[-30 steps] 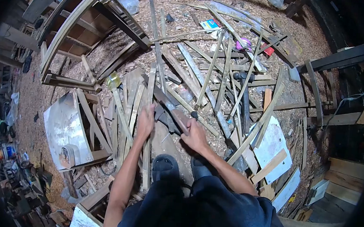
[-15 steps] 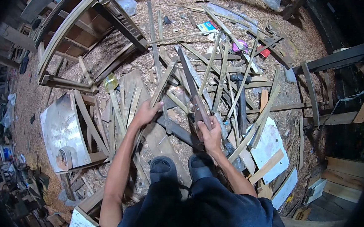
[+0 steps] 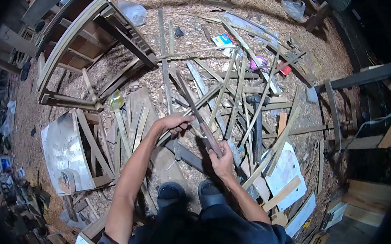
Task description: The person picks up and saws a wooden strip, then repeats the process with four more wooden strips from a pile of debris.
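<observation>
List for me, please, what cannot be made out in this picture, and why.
All in the head view:
- Middle of the wooden strip: covered by the left hand.
- Near end of the long brown piece: hidden in the right hand.
- Words on the blue and white packet: too small.
- What the pink thing is: small, partly behind sticks.
- Single items in the heap at lower left: dark, blurred.

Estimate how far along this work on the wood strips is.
Done: perhaps the few strips lying roughly side by side at left; I can't tell whether they were worked.
In hand: the left hand holds a strip, crossed by the long tool in the right hand.
Left: probably much, as many loose strips lie tangled around the hammer.
</observation>
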{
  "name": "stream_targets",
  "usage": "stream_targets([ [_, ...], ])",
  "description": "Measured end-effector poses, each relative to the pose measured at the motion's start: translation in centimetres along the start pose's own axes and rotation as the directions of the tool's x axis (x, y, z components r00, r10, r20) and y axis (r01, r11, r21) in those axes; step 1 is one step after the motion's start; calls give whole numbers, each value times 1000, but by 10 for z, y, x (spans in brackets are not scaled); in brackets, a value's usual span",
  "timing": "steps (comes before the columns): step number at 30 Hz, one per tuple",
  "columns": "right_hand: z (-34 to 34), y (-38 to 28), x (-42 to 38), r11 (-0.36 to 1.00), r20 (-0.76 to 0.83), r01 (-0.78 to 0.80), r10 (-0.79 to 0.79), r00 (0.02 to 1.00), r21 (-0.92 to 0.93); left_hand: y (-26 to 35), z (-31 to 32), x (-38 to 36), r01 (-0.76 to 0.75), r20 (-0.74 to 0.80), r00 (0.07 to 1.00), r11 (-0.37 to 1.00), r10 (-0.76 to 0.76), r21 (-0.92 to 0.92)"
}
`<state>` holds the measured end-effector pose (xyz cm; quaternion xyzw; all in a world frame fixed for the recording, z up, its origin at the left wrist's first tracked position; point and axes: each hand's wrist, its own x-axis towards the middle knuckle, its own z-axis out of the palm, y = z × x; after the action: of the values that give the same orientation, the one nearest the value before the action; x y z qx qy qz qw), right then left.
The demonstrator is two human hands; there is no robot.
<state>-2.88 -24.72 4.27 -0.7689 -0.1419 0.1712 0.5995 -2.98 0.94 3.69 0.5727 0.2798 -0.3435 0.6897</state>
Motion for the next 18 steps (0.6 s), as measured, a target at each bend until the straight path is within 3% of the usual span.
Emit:
stream_targets([
  [3,-6,2,4,995,26,-85,87,996,-55,-1,-15,16,54,127,991,998,-49,-37],
  [7,0,-4,9,994,-4,-58,58,998,-88,-4,-29,27,124,273,958,985,-88,-117],
  [11,4,-22,15,957,66,-15,36,997,-290,1,-37,29,156,294,947,985,-127,-78],
  [12,6,-31,17,962,88,-65,91,992,-265,2,-38,31,161,300,945,984,-130,-79],
  [15,5,-34,25,942,122,-33,78,989,-335,5,-41,33,116,248,962,993,-114,8],
  [17,3,-35,27,941,129,-50,98,987,-336,8,-39,31,-34,-7,999,897,42,440],
  [18,3,-35,27,941,138,-64,115,984,-333,7,-39,32,-22,-70,995,865,66,501],
])
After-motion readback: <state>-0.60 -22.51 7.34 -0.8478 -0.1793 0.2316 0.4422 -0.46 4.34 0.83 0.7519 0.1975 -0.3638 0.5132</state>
